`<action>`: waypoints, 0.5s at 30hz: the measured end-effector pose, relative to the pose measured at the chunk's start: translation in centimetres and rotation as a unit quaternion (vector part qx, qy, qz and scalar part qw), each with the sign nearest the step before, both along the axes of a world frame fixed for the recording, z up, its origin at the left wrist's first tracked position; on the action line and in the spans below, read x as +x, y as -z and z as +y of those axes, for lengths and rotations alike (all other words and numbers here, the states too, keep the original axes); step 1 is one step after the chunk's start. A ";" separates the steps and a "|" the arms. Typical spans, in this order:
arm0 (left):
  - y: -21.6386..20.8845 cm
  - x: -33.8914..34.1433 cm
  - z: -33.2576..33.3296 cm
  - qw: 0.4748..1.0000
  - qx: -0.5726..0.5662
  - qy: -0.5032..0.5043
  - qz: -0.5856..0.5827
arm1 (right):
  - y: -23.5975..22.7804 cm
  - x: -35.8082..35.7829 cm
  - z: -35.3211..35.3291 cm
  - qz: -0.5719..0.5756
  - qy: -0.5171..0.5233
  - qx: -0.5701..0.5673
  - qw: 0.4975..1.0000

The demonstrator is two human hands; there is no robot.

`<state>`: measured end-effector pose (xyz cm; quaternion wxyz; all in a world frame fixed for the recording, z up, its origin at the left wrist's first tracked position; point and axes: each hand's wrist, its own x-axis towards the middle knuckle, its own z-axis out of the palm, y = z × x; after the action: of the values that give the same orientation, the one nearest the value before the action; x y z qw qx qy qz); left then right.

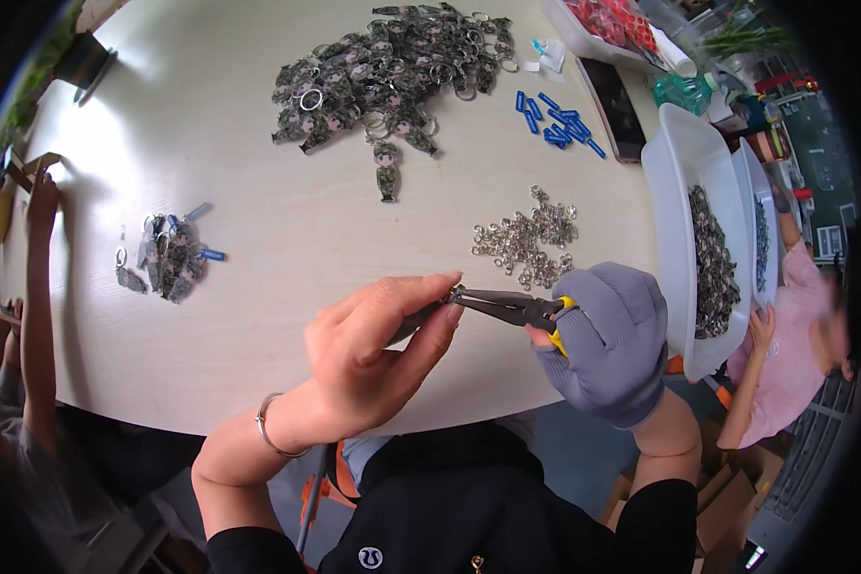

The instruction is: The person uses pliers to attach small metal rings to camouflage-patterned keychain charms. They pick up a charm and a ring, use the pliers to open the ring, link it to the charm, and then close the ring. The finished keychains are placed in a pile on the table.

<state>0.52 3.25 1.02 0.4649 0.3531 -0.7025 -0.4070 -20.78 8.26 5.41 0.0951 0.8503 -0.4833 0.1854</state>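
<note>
My left hand (378, 340), bare with a bracelet at the wrist, pinches a dark flat keychain charm (410, 323) between thumb and fingers. Most of that charm is hidden by the hand. In my right hand (610, 337), which wears a grey knit glove, are needle-nose pliers (512, 306) with yellow handles. Their jaw tips meet the small metal part at my left fingertips; its exact shape is too small to tell. Just beyond the pliers lies a loose pile of small silver metal fittings (528, 234).
Camouflage figure keychains (387, 67) are heaped at the far side. Blue tubular pieces (560, 122) lie by a phone (610, 110). A smaller pile of keychains (170, 256) sits left. White bins (674, 249) line the right edge. People sit left and right.
</note>
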 end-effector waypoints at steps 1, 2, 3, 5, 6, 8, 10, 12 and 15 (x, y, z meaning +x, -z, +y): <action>0.1 -0.1 0.0 1.000 0.001 -0.003 0.002 | 0.2 -0.1 -0.1 -0.002 -0.001 0.005 1.000; 0.1 -0.2 0.0 1.000 0.003 -0.007 0.005 | 0.4 -0.2 -0.2 -0.004 -0.002 0.009 1.000; 0.2 -0.2 -0.1 1.000 0.014 -0.006 0.000 | 0.6 -0.2 -0.3 -0.006 -0.003 0.014 1.000; 0.3 -0.3 -0.2 0.999 0.039 -0.004 -0.007 | 1.0 -0.2 -0.7 -0.082 -0.012 0.042 0.996; 0.0 -0.1 -0.4 0.999 0.031 -0.001 -0.016 | 1.0 -0.2 -0.8 -0.120 -0.017 0.056 0.991; -0.5 0.0 -0.8 0.999 0.018 0.011 -0.033 | 0.7 -0.5 -1.0 -0.210 -0.017 0.161 0.964; -0.1 -0.1 -1.1 1.000 -0.020 0.007 -0.024 | 0.2 -0.7 -1.2 -0.289 0.008 0.280 0.915; 0.3 0.0 -1.1 1.000 -0.016 0.005 -0.008 | -0.2 -0.8 -1.7 -0.353 0.055 0.411 0.839; 0.3 -0.1 -0.8 0.999 0.034 0.012 0.023 | -0.2 -0.3 -1.9 -0.465 0.102 0.448 0.757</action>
<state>0.41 2.41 0.67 0.4636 0.3508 -0.6819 -0.4439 -21.08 6.40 5.61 -0.5141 0.5510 -0.5799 0.3095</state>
